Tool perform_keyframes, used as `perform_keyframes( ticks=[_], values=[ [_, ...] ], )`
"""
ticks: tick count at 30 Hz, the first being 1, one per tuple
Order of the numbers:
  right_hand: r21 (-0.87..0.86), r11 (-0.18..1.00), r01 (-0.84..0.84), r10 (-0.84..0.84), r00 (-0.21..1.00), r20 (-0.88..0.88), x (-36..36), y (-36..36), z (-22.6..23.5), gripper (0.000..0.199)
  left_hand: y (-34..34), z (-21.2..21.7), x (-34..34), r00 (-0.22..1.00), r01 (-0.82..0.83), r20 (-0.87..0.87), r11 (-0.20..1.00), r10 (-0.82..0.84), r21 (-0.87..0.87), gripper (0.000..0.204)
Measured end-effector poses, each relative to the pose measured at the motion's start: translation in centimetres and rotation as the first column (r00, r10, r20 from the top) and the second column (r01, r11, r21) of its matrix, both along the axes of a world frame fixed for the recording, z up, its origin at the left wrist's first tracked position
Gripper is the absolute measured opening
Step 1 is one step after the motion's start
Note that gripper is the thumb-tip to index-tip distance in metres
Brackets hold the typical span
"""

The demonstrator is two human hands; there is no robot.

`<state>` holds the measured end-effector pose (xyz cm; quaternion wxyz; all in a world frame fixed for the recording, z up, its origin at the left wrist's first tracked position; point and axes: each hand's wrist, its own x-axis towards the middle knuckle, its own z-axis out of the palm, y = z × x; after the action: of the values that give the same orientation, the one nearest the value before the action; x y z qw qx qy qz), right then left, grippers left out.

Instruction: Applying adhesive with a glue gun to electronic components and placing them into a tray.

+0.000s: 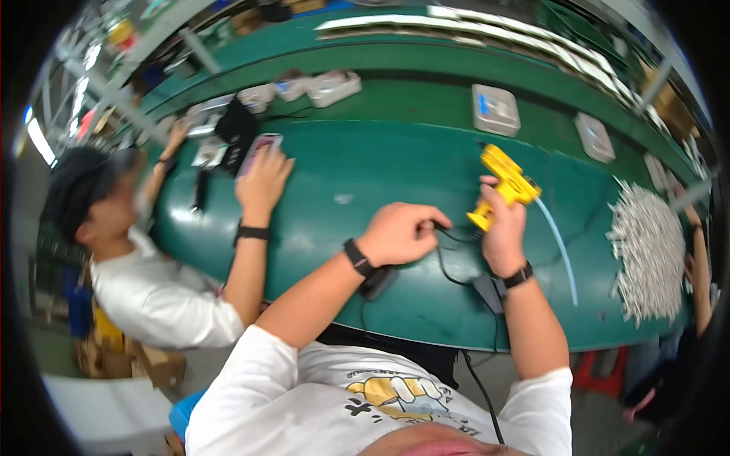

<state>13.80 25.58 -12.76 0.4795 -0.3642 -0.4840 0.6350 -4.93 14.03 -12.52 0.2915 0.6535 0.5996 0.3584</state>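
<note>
My right hand is wrapped round the handle of a yellow hot glue gun, whose nozzle points away from me toward the far left. A long pale glue stick trails from the gun's back end over the table. My left hand pinches the gun's black power cable between thumb and fingers, left of the gun. Beside my right wrist lies a black plug or adapter block, and another small black block sits under my left wrist.
A large pile of thin white pieces covers the right of the green table. Clear plastic boxes stand along the back. At left, a co-worker reaches toward a phone. Another person's arm shows at far right.
</note>
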Motion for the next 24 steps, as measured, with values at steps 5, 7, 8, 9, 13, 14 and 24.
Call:
perform_keyframes(
  ticks=[5, 7, 8, 9, 13, 14, 24],
  values=[
    [-0.022, 1.0, 0.008, -0.01, 0.996, -0.091, -1.9, -0.3, 0.1, 0.021, 0.6, -1.4, -2.8, 0.894, -0.011, 0.442, 0.992, 0.066, -0.127, 0.022],
    [-0.059, 0.998, 0.018, -0.024, 0.994, -0.105, -2.2, -0.4, -0.2, 0.022, 2.1, 1.4, -4.5, 0.906, -0.039, 0.395, 0.961, 0.15, -0.274, 0.024],
    [-0.047, 0.998, 0.028, -0.033, 0.994, -0.108, -2.3, -0.1, -0.4, 0.022, 3.3, 2.8, -5.9, 0.912, -0.073, 0.337, 0.903, 0.232, -0.424, 0.026],
    [-0.027, 1.0, 0.01, -0.013, 0.994, -0.11, -2.4, -0.1, -0.5, 0.022, 4.7, 2.8, -7.8, 0.923, -0.239, 0.22, 0.919, 0.315, -0.312, 0.025],
    [0.018, 1.0, -0.008, 0.01, 0.992, -0.124, -2.3, -0.4, -1.0, 0.021, 10.3, -1.2, -18.7, 0.604, -0.716, -0.318, 0.673, 0.731, 0.186, 0.048],
    [0.018, 1.0, -0.012, 0.014, 0.991, -0.131, -2.5, -0.3, -1.1, 0.021, 10.8, -2.2, -21.2, 0.455, -0.807, -0.424, 0.564, 0.783, 0.176, 0.056],
    [0.021, 1.0, -0.008, 0.011, 0.989, -0.144, -2.0, 0.3, -1.8, 0.019, 11.1, -0.7, -26.7, 0.382, -0.735, -0.692, 0.655, 0.613, 0.175, 0.042]
  ],
)
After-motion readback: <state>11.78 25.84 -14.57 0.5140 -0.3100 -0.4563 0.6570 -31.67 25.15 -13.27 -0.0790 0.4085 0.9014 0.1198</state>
